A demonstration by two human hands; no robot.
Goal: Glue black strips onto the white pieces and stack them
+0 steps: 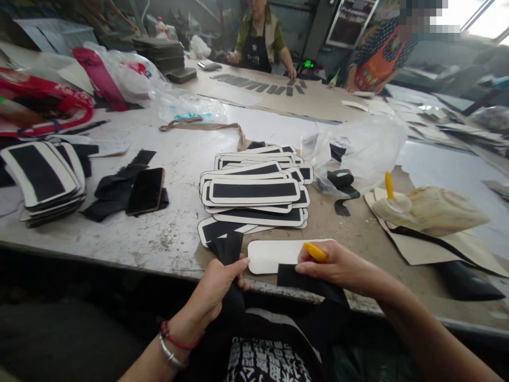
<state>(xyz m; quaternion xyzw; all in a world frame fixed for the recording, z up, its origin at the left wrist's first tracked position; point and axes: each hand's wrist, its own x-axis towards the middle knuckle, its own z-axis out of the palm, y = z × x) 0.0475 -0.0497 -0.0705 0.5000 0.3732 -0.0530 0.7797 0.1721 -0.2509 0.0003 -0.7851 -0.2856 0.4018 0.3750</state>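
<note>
A blank white rounded panel [274,253] lies at the table's front edge. My left hand [217,286] is closed on a black strip [230,246], with its thumb tip touching the panel's left end. My right hand [330,268] is closed around a yellow-handled tool [316,252] whose working end is hidden. The same hand pinches the end of another black strip [288,275], which overlaps the panel's lower right and hangs over the edge toward my lap. Just beyond lies a heap of white panels with black strips on them [254,191].
At left are another panel stack [42,172], a phone [146,191] on black scraps and a red bag [47,101]. At right, a cut plastic bottle [433,209] holds a yellow stick [388,185], near a clear plastic bag [369,148]. Two people work across the table.
</note>
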